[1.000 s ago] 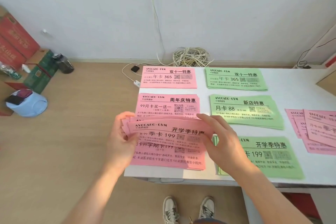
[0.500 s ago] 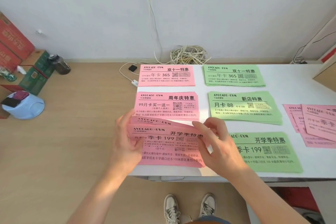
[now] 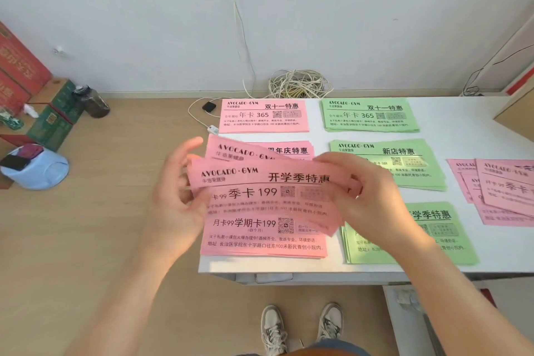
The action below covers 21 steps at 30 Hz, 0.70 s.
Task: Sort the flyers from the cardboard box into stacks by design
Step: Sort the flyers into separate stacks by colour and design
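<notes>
The bench (image 3: 476, 130) is covered by green stacks (image 3: 371, 115) and pink stacks (image 3: 263, 117), with a loose pink pile (image 3: 502, 191) at its right edge. Fanned pink flyers (image 3: 268, 179) are held above the near pink stacks and partly hide them. Their ends are clamped by the left grip (image 3: 173, 205) and right grip (image 3: 372, 205). A cable coil (image 3: 297, 85) is seen behind.

Six flyer stacks (image 3: 370, 115) lie in two columns of three on the table (image 3: 468, 124), a loose pile (image 3: 502, 196) to their right, a cable coil (image 3: 297, 85) behind, and held flyers (image 3: 268, 179) above the near-left stack (image 3: 260, 246).
</notes>
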Each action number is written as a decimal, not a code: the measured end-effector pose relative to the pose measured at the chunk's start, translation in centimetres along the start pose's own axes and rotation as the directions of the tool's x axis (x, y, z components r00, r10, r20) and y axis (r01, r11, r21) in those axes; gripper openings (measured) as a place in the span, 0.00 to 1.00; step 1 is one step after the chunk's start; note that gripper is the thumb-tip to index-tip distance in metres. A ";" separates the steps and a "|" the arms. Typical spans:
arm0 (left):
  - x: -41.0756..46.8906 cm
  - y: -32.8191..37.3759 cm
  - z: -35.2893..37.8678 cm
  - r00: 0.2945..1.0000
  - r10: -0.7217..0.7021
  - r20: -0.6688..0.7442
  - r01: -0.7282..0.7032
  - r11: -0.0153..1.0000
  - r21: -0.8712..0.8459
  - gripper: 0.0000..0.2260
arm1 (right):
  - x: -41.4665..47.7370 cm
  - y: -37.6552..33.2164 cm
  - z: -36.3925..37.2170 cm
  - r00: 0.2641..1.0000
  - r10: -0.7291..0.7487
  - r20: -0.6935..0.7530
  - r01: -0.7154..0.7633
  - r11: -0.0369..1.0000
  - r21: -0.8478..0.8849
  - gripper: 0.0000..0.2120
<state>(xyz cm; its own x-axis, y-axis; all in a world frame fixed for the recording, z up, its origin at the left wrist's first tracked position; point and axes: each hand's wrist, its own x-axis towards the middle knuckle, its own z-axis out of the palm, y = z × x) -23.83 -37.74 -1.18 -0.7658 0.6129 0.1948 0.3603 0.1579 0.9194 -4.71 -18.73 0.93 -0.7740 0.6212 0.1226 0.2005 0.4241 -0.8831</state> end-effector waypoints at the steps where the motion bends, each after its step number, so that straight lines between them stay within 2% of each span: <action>1: 0.3 0.1 -0.5 0.998 -0.033 0.049 0.031 0.999 0.028 0.39 | 0.3 -0.4 -0.4 0.991 0.117 0.056 -0.122 0.988 0.094 0.21; 2: 0.5 -0.2 -0.9 0.991 -0.078 0.105 0.069 0.994 0.086 0.38 | 0.6 -0.3 -0.4 0.974 0.197 0.113 -0.209 0.972 0.108 0.21; 4: 0.4 -1.0 -0.8 0.967 -0.169 0.192 0.117 0.959 0.257 0.38 | 0.9 0.6 0.4 0.936 0.303 0.180 -0.305 0.952 -0.021 0.20; 7: -0.8 -2.5 0.2 0.930 -0.209 0.302 0.002 0.826 0.564 0.37 | 0.4 2.4 2.6 0.897 0.404 0.182 -0.371 0.909 -0.187 0.20; 8: -1.2 -2.9 0.4 0.917 -0.222 0.333 -0.057 0.750 0.659 0.37 | 0.2 3.0 3.1 0.903 0.399 0.161 -0.350 0.899 -0.263 0.21; 10: -1.5 -3.3 0.6 0.911 -0.215 0.353 -0.160 0.603 0.781 0.36 | -0.3 3.5 3.4 0.937 0.317 0.143 -0.207 0.837 -0.506 0.27; 11: -1.5 -3.1 0.7 0.907 -0.197 0.373 -0.210 0.557 0.804 0.36 | -0.6 3.6 3.3 0.950 0.262 0.167 -0.112 0.791 -0.602 0.33; 13: -1.1 -2.2 1.0 0.859 -0.190 0.476 -0.308 0.550 0.776 0.39 | -1.0 3.5 3.2 0.930 0.211 0.299 0.051 0.734 -0.677 0.46; 15: -0.7 -1.3 2.0 0.737 -0.245 0.629 -0.433 0.544 0.719 0.47 | -1.2 3.5 3.5 0.863 0.234 0.448 0.174 0.695 -0.697 0.54; 17: -0.3 -1.2 3.6 0.620 -0.319 0.717 -0.545 0.483 0.686 0.54 | -1.4 3.6 4.0 0.806 0.261 0.531 0.278 0.626 -0.729 0.59; 18: -0.1 -1.5 4.2 0.589 -0.346 0.730 -0.573 0.458 0.680 0.56 | -1.4 3.7 4.3 0.793 0.264 0.549 0.314 0.596 -0.739 0.60; 21: 0.6 -2.1 4.9 0.569 -0.377 0.731 -0.588 0.436 0.682 0.57 | -1.3 3.7 4.5 0.796 0.235 0.559 0.351 0.572 -0.741 0.60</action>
<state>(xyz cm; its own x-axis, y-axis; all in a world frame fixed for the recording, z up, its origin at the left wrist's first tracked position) -22.45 -33.97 -4.68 -0.1821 0.8552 -0.4852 0.9702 0.2366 0.0530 -5.63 -20.94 -4.56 -0.9043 0.2256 -0.3625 0.2877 0.9493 -0.1269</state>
